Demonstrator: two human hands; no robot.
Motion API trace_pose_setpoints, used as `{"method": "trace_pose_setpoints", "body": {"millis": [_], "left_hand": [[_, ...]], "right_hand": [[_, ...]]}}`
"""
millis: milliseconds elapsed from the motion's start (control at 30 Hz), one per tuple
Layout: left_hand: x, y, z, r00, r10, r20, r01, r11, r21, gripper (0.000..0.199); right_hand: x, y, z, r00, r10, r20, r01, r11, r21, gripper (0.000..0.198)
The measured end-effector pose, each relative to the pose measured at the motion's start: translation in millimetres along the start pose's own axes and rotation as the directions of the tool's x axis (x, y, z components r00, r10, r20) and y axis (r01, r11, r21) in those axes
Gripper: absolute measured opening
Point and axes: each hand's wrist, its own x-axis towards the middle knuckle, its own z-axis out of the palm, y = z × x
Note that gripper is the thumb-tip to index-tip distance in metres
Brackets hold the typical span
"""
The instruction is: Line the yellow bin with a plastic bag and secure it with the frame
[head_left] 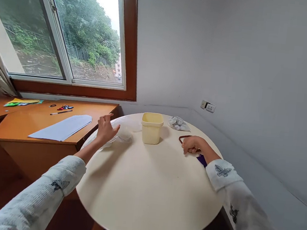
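Observation:
My left hand [107, 128] hangs raised above the left side of the round table, thumb and fingers apart, holding nothing. Below and beyond it lies a clear plastic bag [123, 135], partly hidden by the hand. At the right side, my right hand [193, 144] is low over the tabletop with its fingers curled down. A brown loop, like a strap [183, 137], shows behind that hand, and a dark purple flat piece [202, 160] sticks out under the wrist. What the curled fingers grip, if anything, is hidden. A pale yellow square tub [151, 131] stands upright between my hands, its top uncovered.
A crumpled plastic bag [178, 123] with something inside sits at the table's back right. To the left, a wooden desk [98, 110] carries white paper sheets [63, 127], a pen [61, 112], small colourful items [65, 107] and coloured papers [24, 102]. Walls border the table's back and right.

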Motion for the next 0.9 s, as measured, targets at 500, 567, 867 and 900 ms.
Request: {"method": "trace_pose_setpoints", "body": {"millis": [500,567,867,900], "left_hand": [[-52.6,54.1,74.9,0.933,0.351,0.085,-0.320,0.913,-0.252,0.046],[-54.8,58.5,78.9,0.910,0.396,0.122,-0.357,0.899,-0.252,0.046],[-54.4,71.3,99.6,0.877,0.415,0.244,-0.347,0.896,-0.278,0.043],[-53.3,71.7,102.2,0.880,0.404,0.249,-0.336,0.900,-0.277,0.045]], "right_hand": [[90.6,-3.2,-7.8,0.981,0.063,-0.182,0.037,0.867,0.496,0.023],[108.8,1.1,-11.5,0.958,0.118,-0.262,0.035,0.859,0.511,0.030],[155.9,25.4,0.7,0.953,0.132,-0.273,0.023,0.865,0.501,0.028],[159.8,26.9,3.4,0.958,0.125,-0.259,0.021,0.867,0.497,0.030]]}}
